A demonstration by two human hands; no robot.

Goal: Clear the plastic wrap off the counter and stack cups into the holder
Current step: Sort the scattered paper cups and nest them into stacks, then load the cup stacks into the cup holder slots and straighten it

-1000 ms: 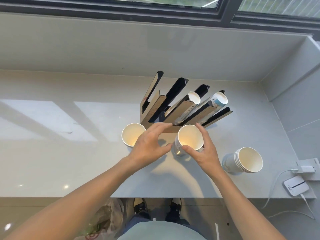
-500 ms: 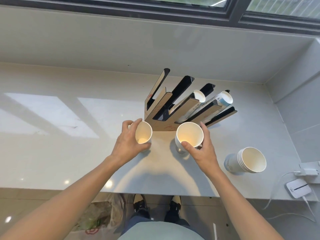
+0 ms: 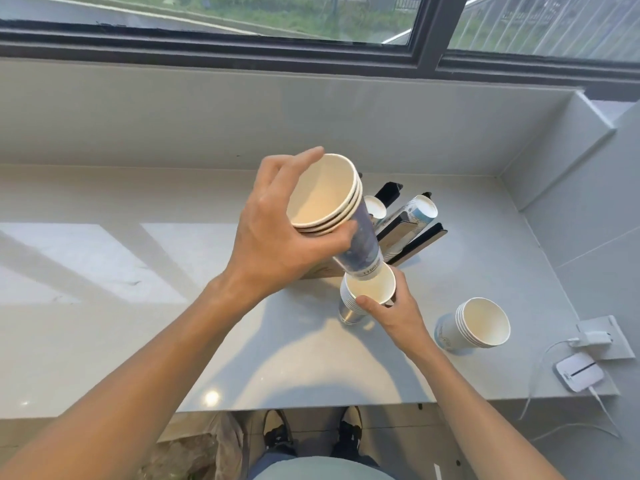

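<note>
Paper cups are mid-gathering, and the slotted cup holder (image 3: 408, 230) at the back of the surface (image 3: 138, 341) is only partly filled: two nested rows already lie in its slots, while at least one dark slot looks empty, though the raised stack hides much of the holder. No plastic wrap shows anywhere on the surface, so that part of the task appears done; a crumpled clear bag (image 3: 194, 452) sits on the floor below the surface's near edge, and whether it holds the wrap cannot be told. The left hand (image 3: 277, 233) is closed around a raised stack of cups (image 3: 332, 216), tilted, with its base just above or touching the mouth of a second stack (image 3: 367, 296). That second stack stands just in front of the holder, steadied by the right hand (image 3: 398, 313), whose fingers curl round its rim. A third small stack (image 3: 474, 327) waits untouched, right of the holder. By my judgement, merging the stacks and loading all of them into the holder remains.
</note>
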